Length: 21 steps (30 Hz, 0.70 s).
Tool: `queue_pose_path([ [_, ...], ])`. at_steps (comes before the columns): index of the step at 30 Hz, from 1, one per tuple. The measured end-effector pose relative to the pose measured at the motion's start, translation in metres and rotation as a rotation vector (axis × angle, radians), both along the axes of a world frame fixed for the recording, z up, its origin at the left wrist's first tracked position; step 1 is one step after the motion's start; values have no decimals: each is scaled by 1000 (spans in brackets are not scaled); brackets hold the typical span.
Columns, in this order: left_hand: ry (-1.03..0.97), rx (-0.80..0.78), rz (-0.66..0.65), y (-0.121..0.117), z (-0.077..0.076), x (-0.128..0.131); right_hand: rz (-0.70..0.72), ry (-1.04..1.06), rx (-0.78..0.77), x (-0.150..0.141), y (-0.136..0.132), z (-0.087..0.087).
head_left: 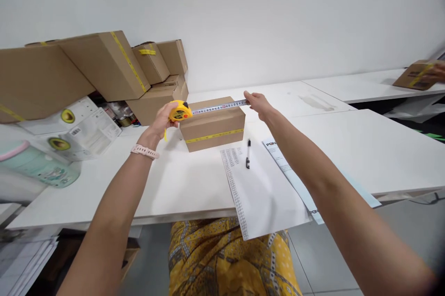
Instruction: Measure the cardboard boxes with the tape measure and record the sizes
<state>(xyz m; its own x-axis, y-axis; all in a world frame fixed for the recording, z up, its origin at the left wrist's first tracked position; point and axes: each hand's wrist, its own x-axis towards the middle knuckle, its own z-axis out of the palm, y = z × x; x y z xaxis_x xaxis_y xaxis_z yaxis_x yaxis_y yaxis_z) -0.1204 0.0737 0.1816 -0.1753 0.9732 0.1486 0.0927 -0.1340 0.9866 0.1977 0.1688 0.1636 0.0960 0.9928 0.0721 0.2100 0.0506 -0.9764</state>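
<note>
- One counter (181, 185): smooth, white.
- One carton (212, 125) on it: could slide if nudged; matte brown cardboard, oblong, yellow-banded.
- Two hands: left hand (162, 121) wrapped round the rounded yellow tape measure (180, 111), right hand (259, 104) pinching the far end of its blade (217, 108).
- One blade, across the carton's top: could snap back should that pinch slip; thin, printed strip.

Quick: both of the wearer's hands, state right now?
Left hand: closed, holding the yellow tape measure by its case.
Right hand: closed, pinching the end of the pulled-out blade.
</note>
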Motion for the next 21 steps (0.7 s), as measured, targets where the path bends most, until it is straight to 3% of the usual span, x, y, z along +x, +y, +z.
queue_pose_path([
  [7, -20, -140, 45, 14, -9, -51, 11, -65, -113, -15, 36, -23],
  [14, -80, -231, 38, 24, -19, -62, 28, 99, -95, -26, 51, -46],
  [17, -104, -230, 27, 27, -21, -65, 31, 154, -125, -25, 49, -47],
  [21, -159, -233, 5, 30, -23, -69, -12, 55, -192, -22, 45, -42],
])
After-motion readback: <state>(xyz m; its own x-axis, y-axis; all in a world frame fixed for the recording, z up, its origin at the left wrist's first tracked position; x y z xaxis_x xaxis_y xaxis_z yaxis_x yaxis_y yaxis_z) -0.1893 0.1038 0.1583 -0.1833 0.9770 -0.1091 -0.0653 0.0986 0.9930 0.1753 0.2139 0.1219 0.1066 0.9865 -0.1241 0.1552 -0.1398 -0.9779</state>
